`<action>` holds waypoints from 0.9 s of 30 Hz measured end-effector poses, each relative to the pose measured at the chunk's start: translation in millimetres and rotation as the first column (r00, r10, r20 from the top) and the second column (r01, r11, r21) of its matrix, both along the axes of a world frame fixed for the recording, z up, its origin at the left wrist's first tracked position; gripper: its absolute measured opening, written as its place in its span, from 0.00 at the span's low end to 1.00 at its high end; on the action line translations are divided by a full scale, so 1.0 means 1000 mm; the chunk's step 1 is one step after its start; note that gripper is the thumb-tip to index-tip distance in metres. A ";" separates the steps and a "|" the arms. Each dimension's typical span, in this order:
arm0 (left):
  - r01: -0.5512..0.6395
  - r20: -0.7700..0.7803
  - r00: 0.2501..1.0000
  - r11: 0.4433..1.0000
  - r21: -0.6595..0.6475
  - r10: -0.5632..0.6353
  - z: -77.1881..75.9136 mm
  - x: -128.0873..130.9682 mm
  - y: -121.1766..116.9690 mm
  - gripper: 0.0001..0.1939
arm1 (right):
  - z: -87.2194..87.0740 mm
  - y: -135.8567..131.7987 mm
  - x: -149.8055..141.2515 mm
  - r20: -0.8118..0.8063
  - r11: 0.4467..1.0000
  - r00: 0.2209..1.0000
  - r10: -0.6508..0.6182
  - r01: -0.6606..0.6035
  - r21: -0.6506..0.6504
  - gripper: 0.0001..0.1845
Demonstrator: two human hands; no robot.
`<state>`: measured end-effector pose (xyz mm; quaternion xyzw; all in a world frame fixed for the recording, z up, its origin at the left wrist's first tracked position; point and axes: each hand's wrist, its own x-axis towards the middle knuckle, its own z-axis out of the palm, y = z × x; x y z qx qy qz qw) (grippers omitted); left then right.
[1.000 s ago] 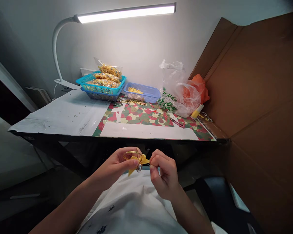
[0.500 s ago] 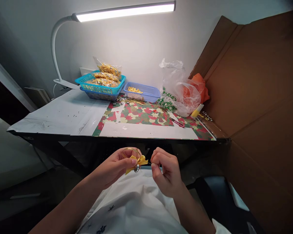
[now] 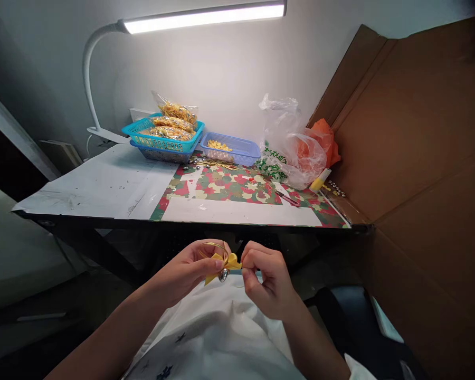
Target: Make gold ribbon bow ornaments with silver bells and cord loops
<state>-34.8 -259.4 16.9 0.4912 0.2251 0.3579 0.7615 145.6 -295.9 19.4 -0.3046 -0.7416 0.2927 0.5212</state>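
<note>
My left hand (image 3: 196, 266) is closed on a yellow ribbon bow (image 3: 233, 262), its thumb pressing the bow from the near side. Gold wire bent into a ring (image 3: 217, 244) stands up out of the same grip. Just below the bow hangs a shiny silver bell (image 3: 223, 275). My right hand (image 3: 267, 277) is closed in a pinch at the bow's right tip. Its fingertips hide most of the thin strand they hold. Both hands are over my lap, in front of the table edge.
On the table (image 3: 87, 184), a turquoise basket (image 3: 164, 141) holds bags of gold pieces. A lilac basket (image 3: 245, 150) contains yellow bows. Farther right are plastic bags (image 3: 291, 153), a dark pink-handled tool (image 3: 288, 198) and a cardboard wall (image 3: 415, 121). A lamp (image 3: 206, 18) shines overhead.
My right hand has moved slightly left, so its fingertips now meet the bow's tip. The short strand that showed between them is covered. The bow and bell have shifted slightly right.
</note>
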 end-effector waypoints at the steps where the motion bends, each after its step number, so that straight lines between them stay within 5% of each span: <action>1: 0.005 0.008 1.000 1.000 -0.011 -0.004 -0.001 0.000 0.000 0.14 | -0.001 0.000 0.000 -0.003 1.000 1.000 0.009 -0.009 -0.007 0.12; 21: 0.162 0.202 0.972 0.962 -0.221 -0.117 -0.014 -0.002 0.001 0.09 | -0.004 0.006 -0.002 -0.105 0.986 0.983 0.149 -0.155 -0.057 0.11; 27: 0.163 0.234 0.967 0.954 -0.253 -0.103 -0.012 0.001 -0.001 0.09 | -0.004 0.004 -0.004 -0.092 0.995 0.991 0.092 -0.096 -0.035 0.11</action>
